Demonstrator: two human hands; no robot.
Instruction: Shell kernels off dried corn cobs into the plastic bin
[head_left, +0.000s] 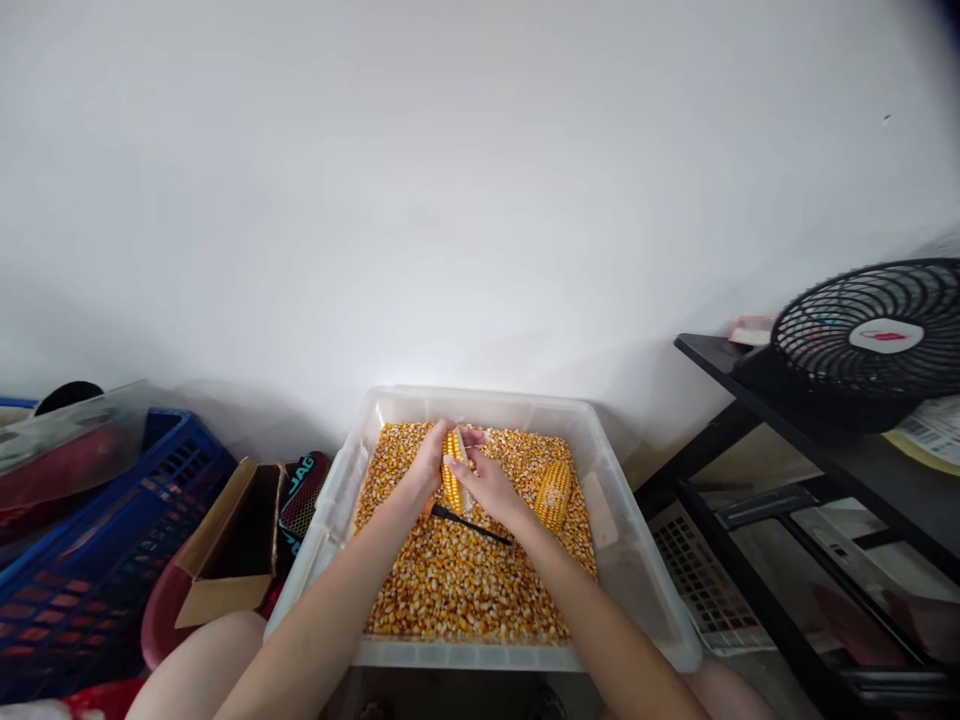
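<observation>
Both of my hands hold one yellow corn cob [453, 470] upright over a clear plastic bin [637, 560] filled with loose corn kernels [457, 580]. My left hand [429, 462] wraps the cob from the left. My right hand [489, 485] grips it from the right, thumb against the kernels. A second corn cob [554, 493] lies on the kernels to the right. A thin black tool [469, 522] lies on the kernels just below my hands.
A blue plastic crate [90, 560] and an open cardboard box [232, 545] stand on the left. On the right, a black shelf [787, 430] carries a black fan [870, 335]. A white wall rises behind the bin. My knees frame the bin's near edge.
</observation>
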